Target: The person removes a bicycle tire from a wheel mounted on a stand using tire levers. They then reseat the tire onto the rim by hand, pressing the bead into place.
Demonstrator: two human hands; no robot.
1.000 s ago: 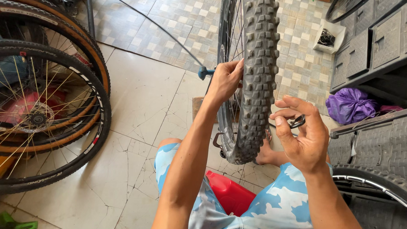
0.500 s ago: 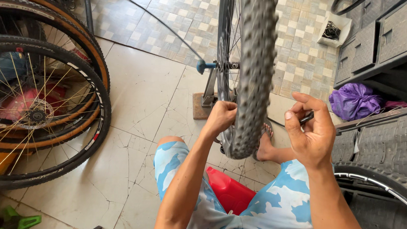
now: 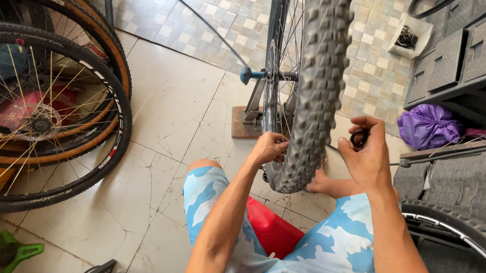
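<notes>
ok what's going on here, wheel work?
A seated person works on a knobby-tyred bicycle wheel held upright in a stand on the tiled floor. The left hand grips the rim low down, at the spokes. The right hand, on the tyre's other side, pinches a small dark tool. More wheels lean at the left; a purple bag lies at the right.

Shorts (image 3: pixel 338 241): light blue with white cloud-like patches, loose, ending above the knees. Forearms bare, no sleeves. Hands, left (image 3: pixel 268 148) and right (image 3: pixel 366 158): ungloved, no rings or watch visible. Foot (image 3: pixel 319 181) bare.
</notes>
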